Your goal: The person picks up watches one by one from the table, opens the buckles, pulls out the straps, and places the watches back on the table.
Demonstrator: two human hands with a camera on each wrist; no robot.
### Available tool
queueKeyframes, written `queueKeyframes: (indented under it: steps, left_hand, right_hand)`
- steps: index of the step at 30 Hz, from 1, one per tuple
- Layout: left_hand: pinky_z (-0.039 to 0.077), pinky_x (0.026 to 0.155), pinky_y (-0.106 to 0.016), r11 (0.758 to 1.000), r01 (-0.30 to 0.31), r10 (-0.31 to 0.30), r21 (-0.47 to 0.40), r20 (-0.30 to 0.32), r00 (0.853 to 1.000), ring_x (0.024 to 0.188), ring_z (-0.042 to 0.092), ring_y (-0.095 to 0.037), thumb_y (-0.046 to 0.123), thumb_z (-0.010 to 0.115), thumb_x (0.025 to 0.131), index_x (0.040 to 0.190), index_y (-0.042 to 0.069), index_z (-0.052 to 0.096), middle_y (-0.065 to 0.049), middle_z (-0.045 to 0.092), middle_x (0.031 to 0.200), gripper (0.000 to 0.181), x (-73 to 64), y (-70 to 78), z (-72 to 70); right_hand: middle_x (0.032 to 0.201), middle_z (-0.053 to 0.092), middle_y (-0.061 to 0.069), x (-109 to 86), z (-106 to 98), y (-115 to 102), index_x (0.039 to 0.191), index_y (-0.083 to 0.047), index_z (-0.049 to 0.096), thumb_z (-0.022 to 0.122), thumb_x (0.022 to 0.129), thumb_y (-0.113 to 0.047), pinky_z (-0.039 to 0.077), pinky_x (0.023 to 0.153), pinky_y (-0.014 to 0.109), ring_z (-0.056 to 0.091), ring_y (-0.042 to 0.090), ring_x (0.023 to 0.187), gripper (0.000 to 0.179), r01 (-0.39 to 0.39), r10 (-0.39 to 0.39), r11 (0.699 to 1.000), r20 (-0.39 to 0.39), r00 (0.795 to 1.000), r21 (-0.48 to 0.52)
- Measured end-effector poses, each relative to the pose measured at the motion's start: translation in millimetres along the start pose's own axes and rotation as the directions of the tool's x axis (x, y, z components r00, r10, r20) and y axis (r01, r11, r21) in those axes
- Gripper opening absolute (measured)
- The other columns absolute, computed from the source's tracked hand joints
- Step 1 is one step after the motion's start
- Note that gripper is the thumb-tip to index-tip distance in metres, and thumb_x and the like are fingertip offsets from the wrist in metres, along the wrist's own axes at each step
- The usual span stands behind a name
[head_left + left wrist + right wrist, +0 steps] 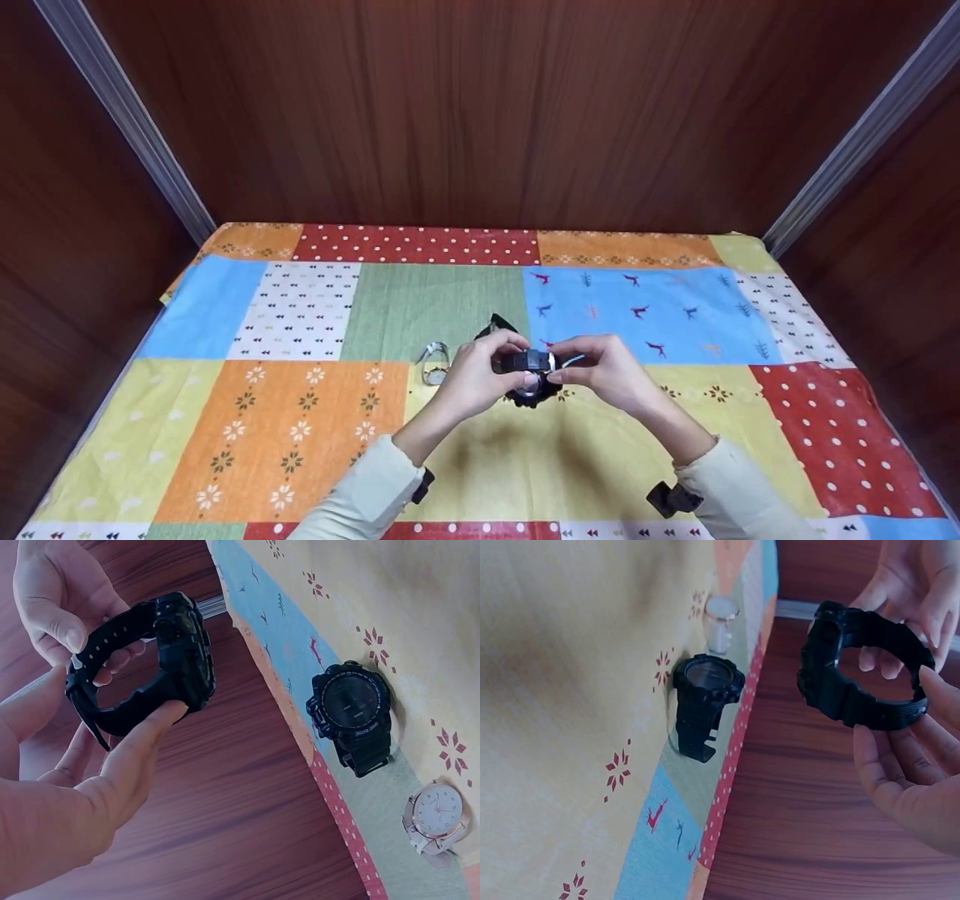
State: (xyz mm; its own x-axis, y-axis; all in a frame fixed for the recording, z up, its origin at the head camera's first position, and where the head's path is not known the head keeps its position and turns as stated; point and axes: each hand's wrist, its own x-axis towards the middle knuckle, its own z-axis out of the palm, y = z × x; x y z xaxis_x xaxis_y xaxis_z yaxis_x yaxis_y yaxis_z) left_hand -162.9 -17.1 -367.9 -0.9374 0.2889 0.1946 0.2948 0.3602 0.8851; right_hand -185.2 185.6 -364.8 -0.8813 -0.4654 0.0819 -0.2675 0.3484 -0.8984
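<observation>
Two hands, our left hand [469,382] and right hand [611,375], pinch one black watch [142,671]; no lettering on it is readable.

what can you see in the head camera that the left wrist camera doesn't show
Only the head view shows both cream sleeves, the whole patchwork cloth and the wooden walls around it. Only the left wrist view shows clearly the second black watch and the white-faced watch lying on the cloth. Both show the left hand and the right hand holding a black watch, its strap closed in a loop.
</observation>
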Motion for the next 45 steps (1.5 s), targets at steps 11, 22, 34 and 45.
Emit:
queueKeyframes:
  steps: [11,22,34,45]
  left_hand:
    - [0.045,0.077,-0.036,0.998,-0.013,0.015,0.062,-0.031,0.999,0.085,0.056,-0.018,0.01,0.073,0.074,0.1,0.011,0.065,-0.003,0.062,0.09,0.027,1.1,-1.0,7.4]
    - [0.042,0.074,-0.035,0.994,-0.004,0.008,0.107,-0.038,0.999,0.085,0.054,-0.019,0.011,0.073,0.075,0.101,0.013,0.067,-0.003,0.062,0.088,0.027,0.9,-1.2,9.6]
    - [0.044,0.079,-0.033,0.989,-0.045,0.054,0.143,-0.062,0.997,0.091,0.058,-0.018,0.014,0.073,0.076,0.1,0.012,0.069,-0.002,0.066,0.096,0.023,3.0,0.3,7.8]
    - [0.045,0.08,-0.04,0.995,-0.033,0.039,0.091,-0.074,0.996,0.091,0.058,-0.019,0.015,0.073,0.077,0.1,0.01,0.069,-0.004,0.066,0.097,0.025,5.7,-2.2,7.3]
  right_hand:
    - [0.097,0.064,0.02,0.4,0.9,2.6,0.103,0.007,0.065,0.07,0.077,-0.002,0.052,0.073,0.028,0.065,0.026,0.083,0.028,-0.012,0.012,1.0,0.015,1.0,0.0]
    - [0.098,0.064,0.022,0.9,1.9,4.3,0.103,0.008,0.065,0.07,0.077,-0.001,0.052,0.074,0.028,0.063,0.03,0.087,0.028,0.006,-0.006,1.0,0.024,1.0,0.004]
    - [0.098,0.065,0.018,1.8,1.3,0.3,0.104,0.006,0.066,0.071,0.077,-0.003,0.051,0.076,0.027,0.062,0.026,0.089,0.029,0.007,-0.007,1.0,0.01,1.0,-0.025]
    - [0.096,0.066,0.016,4.3,-0.3,-1.7,0.103,0.004,0.067,0.071,0.077,-0.006,0.05,0.076,0.026,0.063,0.024,0.087,0.028,0.017,-0.017,0.999,-0.002,1.0,-0.051]
